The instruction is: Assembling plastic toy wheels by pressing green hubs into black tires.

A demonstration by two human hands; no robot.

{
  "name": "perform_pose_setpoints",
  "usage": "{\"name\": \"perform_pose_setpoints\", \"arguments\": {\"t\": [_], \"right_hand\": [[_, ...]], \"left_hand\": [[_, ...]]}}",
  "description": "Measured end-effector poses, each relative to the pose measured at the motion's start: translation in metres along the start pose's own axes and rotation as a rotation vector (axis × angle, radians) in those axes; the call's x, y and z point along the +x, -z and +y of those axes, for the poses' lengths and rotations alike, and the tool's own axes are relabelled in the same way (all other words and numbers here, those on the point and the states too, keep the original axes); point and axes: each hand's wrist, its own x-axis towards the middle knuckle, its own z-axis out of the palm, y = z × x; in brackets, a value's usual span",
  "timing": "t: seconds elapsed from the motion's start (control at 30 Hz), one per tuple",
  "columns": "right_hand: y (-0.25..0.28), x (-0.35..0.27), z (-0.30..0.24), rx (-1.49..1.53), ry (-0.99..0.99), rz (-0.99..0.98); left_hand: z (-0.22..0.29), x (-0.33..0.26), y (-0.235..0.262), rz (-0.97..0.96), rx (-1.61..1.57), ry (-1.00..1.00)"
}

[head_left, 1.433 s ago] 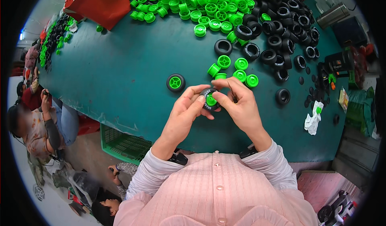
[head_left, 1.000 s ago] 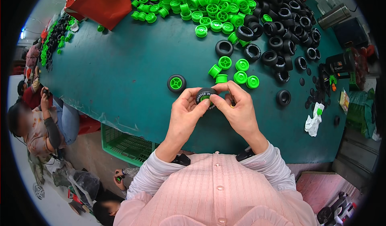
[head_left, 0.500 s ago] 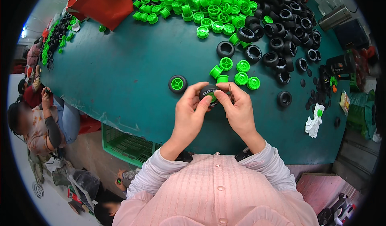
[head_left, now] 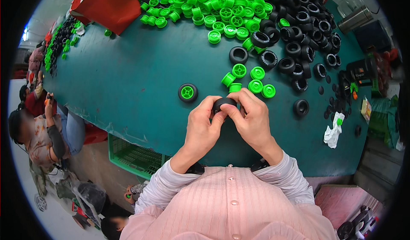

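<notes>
- Set out across a green tabletop (head_left: 128, 84): a heap of green hubs (head_left: 226, 13) toward the far side, with a heap of black tyres (head_left: 305, 26) spilling down just to the right of it.
- Held up close to the body, over the near part of the tabletop: a black tyre (head_left: 224, 103), pinched between the left hand (head_left: 204, 122) and the right hand (head_left: 253, 118).
- Drawn in narrow on the tyre from both sides, with thumbs near and fingers curled over the far side.
- Cannot tell about any hub inside; tread turned toward the camera, inner opening hidden.
- Judging by the grip, best to press evenly with both thumbs rather than dig in on one side, turning the tyre little by little between pushes.
- Ease off at any sign of twisting or slipping, then square up again.
- Take the assembled wheel (head_left: 188, 93), lying flat just beyond the left hand, as a pattern: look for black rubber sitting even around the green spokes.
- Avoid nudging the loose green hubs (head_left: 257, 73) just past the right fingers.
- Keep wrists low and elbows tucked for steadier pressure.
</notes>
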Motion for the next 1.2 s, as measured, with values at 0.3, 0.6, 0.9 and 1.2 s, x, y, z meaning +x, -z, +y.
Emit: {"name": "perform_pose_setpoints", "arguments": {"t": [0.3,0.6,0.9,1.2], "right_hand": [[0.002,-0.002,0.002,0.550,-0.479,-0.094],[-0.013,-0.009,0.002,0.302,-0.142,0.065],[-0.005,-0.006,-0.008,0.179,-0.168,0.013],[-0.004,-0.011,0.005,0.371,-0.294,0.039]], "left_hand": [[0.004,0.000,0.008,-0.073,-0.351,0.172],[-0.008,0.005,0.011,-0.096,-0.321,0.059],[-0.013,0.005,0.007,-0.055,-0.400,0.126],[-0.010,0.006,0.006,-0.133,-0.730,0.293]]}}
